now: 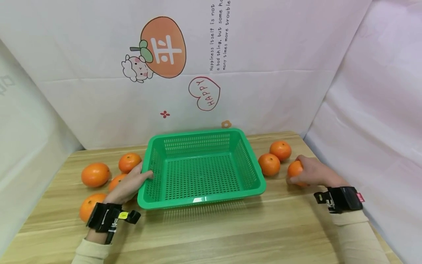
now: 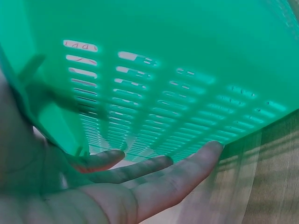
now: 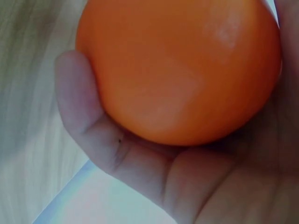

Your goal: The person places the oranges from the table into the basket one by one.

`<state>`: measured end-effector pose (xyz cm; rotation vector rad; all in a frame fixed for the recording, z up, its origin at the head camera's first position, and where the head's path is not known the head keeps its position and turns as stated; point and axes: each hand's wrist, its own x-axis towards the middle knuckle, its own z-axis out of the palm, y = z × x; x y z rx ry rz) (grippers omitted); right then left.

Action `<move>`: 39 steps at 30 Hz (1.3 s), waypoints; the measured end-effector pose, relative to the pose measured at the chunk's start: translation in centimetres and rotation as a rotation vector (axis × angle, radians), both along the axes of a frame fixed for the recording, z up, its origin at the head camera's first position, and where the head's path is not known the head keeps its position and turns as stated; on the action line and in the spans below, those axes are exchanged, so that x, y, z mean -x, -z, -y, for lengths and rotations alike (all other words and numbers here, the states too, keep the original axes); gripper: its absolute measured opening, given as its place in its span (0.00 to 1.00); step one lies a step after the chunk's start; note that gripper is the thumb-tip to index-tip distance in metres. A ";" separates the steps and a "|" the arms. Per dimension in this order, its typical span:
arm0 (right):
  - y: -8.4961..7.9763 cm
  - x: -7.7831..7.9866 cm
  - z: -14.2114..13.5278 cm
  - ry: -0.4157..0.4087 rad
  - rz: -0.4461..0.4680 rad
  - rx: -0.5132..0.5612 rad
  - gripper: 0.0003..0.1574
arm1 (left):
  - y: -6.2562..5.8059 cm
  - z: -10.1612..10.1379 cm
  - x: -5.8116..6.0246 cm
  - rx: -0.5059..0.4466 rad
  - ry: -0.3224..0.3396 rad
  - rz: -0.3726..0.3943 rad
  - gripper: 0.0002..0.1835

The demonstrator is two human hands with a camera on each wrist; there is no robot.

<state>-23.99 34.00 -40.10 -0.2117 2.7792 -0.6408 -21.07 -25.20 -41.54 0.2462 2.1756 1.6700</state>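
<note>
A green plastic basket [image 1: 202, 176] with slotted walls and nothing inside stands in the middle of the wooden table. My left hand [image 1: 131, 186] holds its left side, thumb hooked over the rim. In the left wrist view the fingers [image 2: 168, 184] of that hand reach along the outside of the slotted wall [image 2: 149, 100]. Right of the basket, my right hand [image 1: 314, 171] grips a mandarin orange [image 1: 295, 169] low over the table. Seen from the right wrist, thumb and palm curve around this mandarin orange [image 3: 177, 70].
Two more mandarin oranges, a nearer one [image 1: 269, 164] and a farther one [image 1: 280, 150], lie between basket and right hand. On the left are several others, among them one [image 1: 95, 175] and one [image 1: 129, 162]; some are partly behind my left hand. A printed cloth [image 1: 270, 91] hangs behind the table [image 1: 211, 234].
</note>
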 end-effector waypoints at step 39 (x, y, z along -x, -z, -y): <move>-3.8 -0.6 4.3 -0.111 -0.149 0.072 0.33 | 0.2 0.3 0.2 0.005 -0.012 -0.003 0.46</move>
